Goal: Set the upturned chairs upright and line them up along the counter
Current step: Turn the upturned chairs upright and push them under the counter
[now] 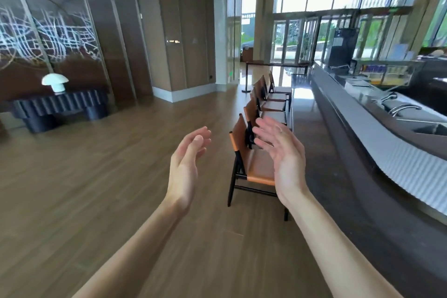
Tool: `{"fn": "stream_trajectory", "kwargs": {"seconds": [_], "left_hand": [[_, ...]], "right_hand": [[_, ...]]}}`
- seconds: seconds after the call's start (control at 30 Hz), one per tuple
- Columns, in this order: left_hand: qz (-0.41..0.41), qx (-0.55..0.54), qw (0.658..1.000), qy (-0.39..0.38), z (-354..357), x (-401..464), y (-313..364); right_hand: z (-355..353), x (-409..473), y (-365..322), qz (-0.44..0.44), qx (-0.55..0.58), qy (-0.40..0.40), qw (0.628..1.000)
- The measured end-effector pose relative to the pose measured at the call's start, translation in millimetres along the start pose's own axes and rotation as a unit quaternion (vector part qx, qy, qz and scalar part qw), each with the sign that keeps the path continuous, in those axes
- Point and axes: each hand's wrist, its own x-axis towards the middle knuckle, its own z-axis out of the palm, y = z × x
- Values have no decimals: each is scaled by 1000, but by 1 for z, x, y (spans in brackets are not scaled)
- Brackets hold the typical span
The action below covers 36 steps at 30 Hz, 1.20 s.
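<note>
Both the left hand (187, 159) and the right hand (281, 152) are spread and hold nothing, the brown leather chairs with black legs (251, 164) stand upright beside the long dark counter (321, 113), so the lining-up looks about done.

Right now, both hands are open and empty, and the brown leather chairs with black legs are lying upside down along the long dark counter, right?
Not quite. The head view shows the brown leather chairs with black legs standing upright, not upside down, in a row along the long dark counter. The left hand and right hand are indeed open and empty.
</note>
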Motion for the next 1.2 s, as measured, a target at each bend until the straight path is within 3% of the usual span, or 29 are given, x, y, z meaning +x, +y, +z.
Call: {"fn": "stream_trajectory", "kwargs": {"seconds": [0.1, 0.37, 0.73, 1.2], "left_hand": [[-8, 15, 1000, -5, -20, 70, -18], [6, 13, 999, 36, -84, 253, -70], [-48, -43, 998, 24, -125, 524, -246], [-140, -45, 981, -125, -42, 791, -440]], "right_hand": [[29, 63, 45, 37, 31, 39, 998], [105, 221, 149, 35, 35, 29, 998], [167, 434, 346, 61, -9, 83, 995], [84, 659, 499, 25, -111, 238, 964]]}}
